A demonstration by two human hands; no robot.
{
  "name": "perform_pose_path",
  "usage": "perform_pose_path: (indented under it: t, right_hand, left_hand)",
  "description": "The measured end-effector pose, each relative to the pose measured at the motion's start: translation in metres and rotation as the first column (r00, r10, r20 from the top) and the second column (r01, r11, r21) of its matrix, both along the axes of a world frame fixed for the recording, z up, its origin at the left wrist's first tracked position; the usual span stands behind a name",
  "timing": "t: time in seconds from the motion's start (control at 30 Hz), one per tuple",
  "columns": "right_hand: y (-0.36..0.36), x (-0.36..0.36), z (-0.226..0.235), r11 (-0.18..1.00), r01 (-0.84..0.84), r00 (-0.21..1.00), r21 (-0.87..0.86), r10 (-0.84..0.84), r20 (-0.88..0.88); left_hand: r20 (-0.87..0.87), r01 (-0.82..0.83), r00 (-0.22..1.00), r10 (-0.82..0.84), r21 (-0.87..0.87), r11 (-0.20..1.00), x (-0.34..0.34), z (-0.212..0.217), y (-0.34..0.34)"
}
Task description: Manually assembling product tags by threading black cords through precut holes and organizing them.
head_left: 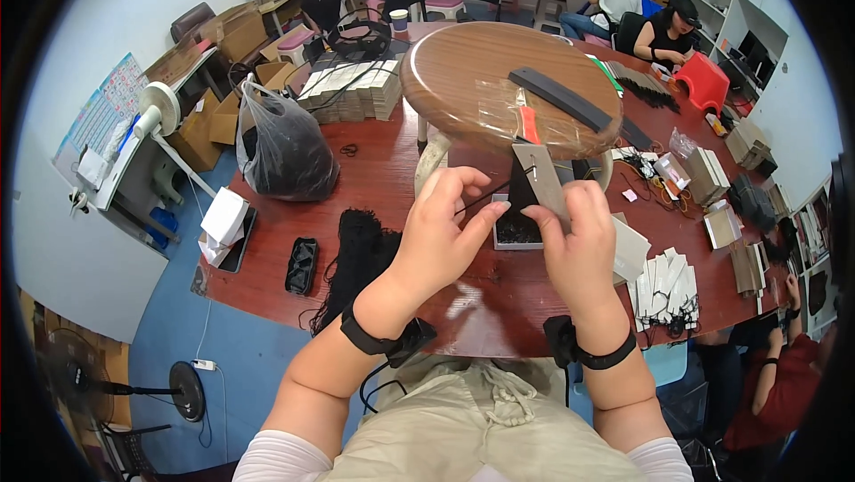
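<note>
Two hands work over the tabletop [392, 170]; right hand [579, 241] fingers grip one grey card [541, 181]. Left hand [441, 232] fingers pinch one black cord [481, 200].

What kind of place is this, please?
Probably a small workshop for hand assembly or packing: stacks of grey cards on a long red-brown table, cardboard boxes, and other people at similar tables.
</note>
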State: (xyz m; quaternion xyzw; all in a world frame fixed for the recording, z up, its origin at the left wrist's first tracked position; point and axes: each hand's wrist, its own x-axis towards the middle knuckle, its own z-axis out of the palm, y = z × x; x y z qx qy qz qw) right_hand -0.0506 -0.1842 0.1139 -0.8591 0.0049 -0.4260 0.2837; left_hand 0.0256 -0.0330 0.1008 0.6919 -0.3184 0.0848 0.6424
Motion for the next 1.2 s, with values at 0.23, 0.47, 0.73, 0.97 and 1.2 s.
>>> perform_pose_path:
  t: [0.23, 0.47, 0.73, 0.97, 1.2]
  right_hand:
    - [0.0, -0.017, 0.011, 0.995, 0.024, 0.998, -0.101, -0.029, -0.054]
    - [-0.004, -0.032, 0.032, 0.97, -0.124, 0.856, 0.21, 0.212, -0.472]
    - [-0.017, -0.018, 0.022, 0.107, -0.335, 0.529, 0.936, 0.844, 0.092]
    - [-0.017, -0.012, 0.0, 0.935, -0.346, 0.936, -0.071, 0.34, -0.087]
    - [-0.017, -0.026, 0.015, 0.847, -0.376, 0.8, 0.377, 0.502, -0.33]
  left_hand:
    - [0.1, 0.055, 0.993, -0.062, 0.075, 0.996, 0.004, -0.008, -0.003]
    - [0.042, 0.04, 0.998, -0.051, 0.238, 0.97, -0.005, 0.008, 0.005]
    - [-0.15, 0.249, 0.958, -0.244, 0.017, 0.968, -0.01, 0.002, 0.022]
    - [-0.21, 0.301, 0.933, -0.292, 0.009, 0.954, -0.007, 0.004, 0.026]
    - [-0.324, 0.392, 0.86, -0.394, -0.074, 0.917, -0.008, 0.006, 0.03]
